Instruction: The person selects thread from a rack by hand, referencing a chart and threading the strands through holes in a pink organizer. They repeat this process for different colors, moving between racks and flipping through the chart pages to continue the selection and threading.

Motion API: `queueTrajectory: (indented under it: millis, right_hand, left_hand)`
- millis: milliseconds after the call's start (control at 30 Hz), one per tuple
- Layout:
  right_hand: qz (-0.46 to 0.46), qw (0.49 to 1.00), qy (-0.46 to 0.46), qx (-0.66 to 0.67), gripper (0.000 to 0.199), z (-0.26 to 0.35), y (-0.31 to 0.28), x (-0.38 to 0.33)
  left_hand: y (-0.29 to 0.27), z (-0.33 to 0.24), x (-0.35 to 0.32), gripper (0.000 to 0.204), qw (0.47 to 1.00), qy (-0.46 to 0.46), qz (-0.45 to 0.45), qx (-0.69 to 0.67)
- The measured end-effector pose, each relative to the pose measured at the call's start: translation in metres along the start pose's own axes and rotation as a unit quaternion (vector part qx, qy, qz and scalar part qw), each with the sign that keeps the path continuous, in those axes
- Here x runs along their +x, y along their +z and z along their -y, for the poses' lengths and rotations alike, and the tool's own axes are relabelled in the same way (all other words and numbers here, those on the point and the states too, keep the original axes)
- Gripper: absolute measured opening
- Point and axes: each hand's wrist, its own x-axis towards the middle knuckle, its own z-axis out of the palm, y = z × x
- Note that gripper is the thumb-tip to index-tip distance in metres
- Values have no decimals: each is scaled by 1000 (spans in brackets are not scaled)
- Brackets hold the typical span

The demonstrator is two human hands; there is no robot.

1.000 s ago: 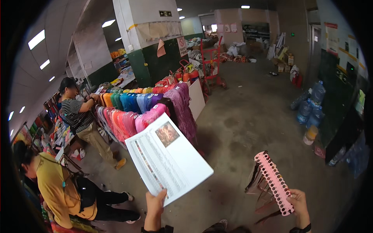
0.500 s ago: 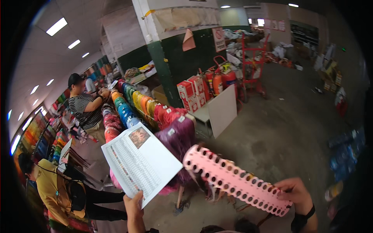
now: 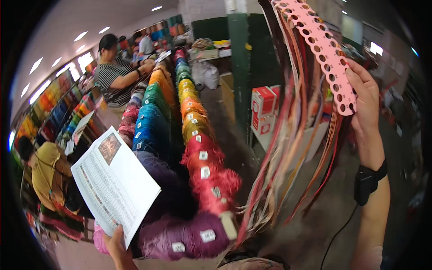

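Left hand [image 3: 118, 246] pinches the bottom edge of a white printed paper chart [image 3: 113, 182], held up just left of the long rack of coloured yarn skeins [image 3: 191, 135]. Right hand [image 3: 365, 101] grips a pink punched card strip [image 3: 325, 49] with thread strands [image 3: 288, 148] hanging from it, raised right of the rack. Looks like the matching step: checking threads against the chart. A next move would need both held steady, side by side.
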Motion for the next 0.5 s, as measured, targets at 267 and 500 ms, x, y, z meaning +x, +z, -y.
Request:
queueTrajectory:
  millis: [267,500]
  right_hand:
    - [122,986,57,102,21,-200,70,145]
    - [146,942,146,265,18,-363,191,259]
  left_hand:
    - [71,-27,-9,49,981,-42,-147,119]
    - [153,-54,-37,50,932,-97,-321,140]
